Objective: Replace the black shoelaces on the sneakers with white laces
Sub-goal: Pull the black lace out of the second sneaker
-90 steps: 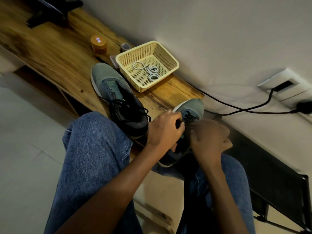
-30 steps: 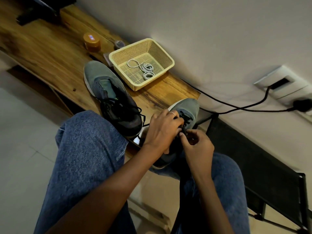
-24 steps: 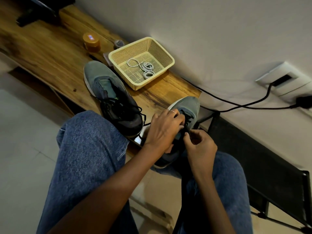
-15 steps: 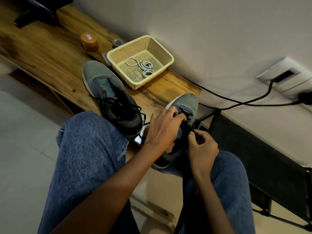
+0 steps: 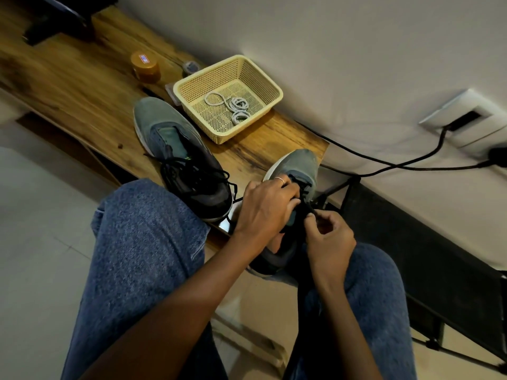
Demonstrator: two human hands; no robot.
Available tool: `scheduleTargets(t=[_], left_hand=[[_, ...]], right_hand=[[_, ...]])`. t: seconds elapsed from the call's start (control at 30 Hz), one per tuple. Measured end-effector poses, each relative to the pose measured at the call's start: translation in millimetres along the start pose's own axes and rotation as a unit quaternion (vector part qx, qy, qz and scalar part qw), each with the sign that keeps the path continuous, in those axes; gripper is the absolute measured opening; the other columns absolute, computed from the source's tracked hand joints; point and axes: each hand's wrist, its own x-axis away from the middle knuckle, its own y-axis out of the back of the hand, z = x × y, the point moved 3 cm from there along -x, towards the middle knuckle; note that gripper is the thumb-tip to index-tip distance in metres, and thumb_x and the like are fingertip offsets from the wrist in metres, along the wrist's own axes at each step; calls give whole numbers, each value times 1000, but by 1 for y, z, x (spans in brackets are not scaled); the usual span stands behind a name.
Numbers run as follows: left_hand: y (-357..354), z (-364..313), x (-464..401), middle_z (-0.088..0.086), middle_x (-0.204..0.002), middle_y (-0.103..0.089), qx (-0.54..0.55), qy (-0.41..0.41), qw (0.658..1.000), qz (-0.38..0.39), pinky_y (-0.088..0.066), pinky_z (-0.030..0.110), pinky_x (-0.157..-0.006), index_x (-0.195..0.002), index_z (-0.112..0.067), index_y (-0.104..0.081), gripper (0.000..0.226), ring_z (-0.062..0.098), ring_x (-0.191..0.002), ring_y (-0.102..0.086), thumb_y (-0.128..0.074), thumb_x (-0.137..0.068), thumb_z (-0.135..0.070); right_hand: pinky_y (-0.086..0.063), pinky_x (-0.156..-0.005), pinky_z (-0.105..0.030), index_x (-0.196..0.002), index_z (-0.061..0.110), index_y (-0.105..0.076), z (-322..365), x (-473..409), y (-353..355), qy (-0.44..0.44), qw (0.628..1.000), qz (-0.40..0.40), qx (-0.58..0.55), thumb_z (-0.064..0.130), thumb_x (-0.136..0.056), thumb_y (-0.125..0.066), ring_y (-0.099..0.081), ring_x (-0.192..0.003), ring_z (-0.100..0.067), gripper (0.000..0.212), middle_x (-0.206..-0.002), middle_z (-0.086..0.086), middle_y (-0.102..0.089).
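1. Dim indoor light; wall brightest, far right.
2. Forearms near the camera in deep shadow.
3. Wide-angle bending at edges; desk far left smeared, soft.

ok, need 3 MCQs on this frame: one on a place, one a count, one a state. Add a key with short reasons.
1. Where do the white laces lie?
A. in the cream basket
B. on the floor
C. on the person's knee

2. How many sneakers show?
A. one
B. two
C. three

3. What does the right hand do?
A. rests flat on the bench
B. holds the orange jar
C. pinches a black lace

Key: A, the white laces lie coiled in the cream basket. B, one sneaker stands on the bench, another sneaker is at the hands. C, the right hand pinches the black lace while the left hand steadies that sneaker.
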Motion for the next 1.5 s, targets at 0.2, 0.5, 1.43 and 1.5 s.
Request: scheduleTargets(t=[0.2, 0.5, 1.43, 1.5], left_hand=[[5, 7, 1, 1, -93, -66, 134, 172, 976, -21, -39, 28, -65, -95, -18, -65, 9, 20, -81, -62, -61, -91, -25], [4, 1, -1, -4, -110, -63, 67, 77, 995, 22, -38, 39, -84, -112, -27, -60, 31, 23, -107, -48, -56, -82, -30], [-2, -1, -2, -9, -115, -68, -4, -48, 998, 33, -17, 43, -102, -95, -30, -73, 27, 23, -125, -50, -80, -69, -32], [-3, 1, -2, -9, -94, -73, -16, -47, 999, 11, -18, 42, -101, -83, -28, -75, 18, 22, -117, -58, -84, -67, -29]], right_hand=[[-43, -59, -5, -90, 11, -68, -3, -2, 0, -20, 1000, -11, -7, 11, -88, -63, -57, -62, 6, 5, -76, 3, -66], [-41, -62, -9, -87, 15, -65, 0, -3, 0, 19, 999, 13, 39, 14, -89, -63, -56, -67, 3, 2, -76, 6, -63], [-45, -63, -22, -84, 12, -63, 1, -2, 0, 34, 997, 2, 66, 15, -89, -63, -57, -67, -9, 5, -74, 1, -63], [-46, -64, -24, -86, 12, -64, 1, -1, -1, 39, 997, 3, 68, 15, -89, -63, -58, -68, -10, 5, -75, 1, -63]])
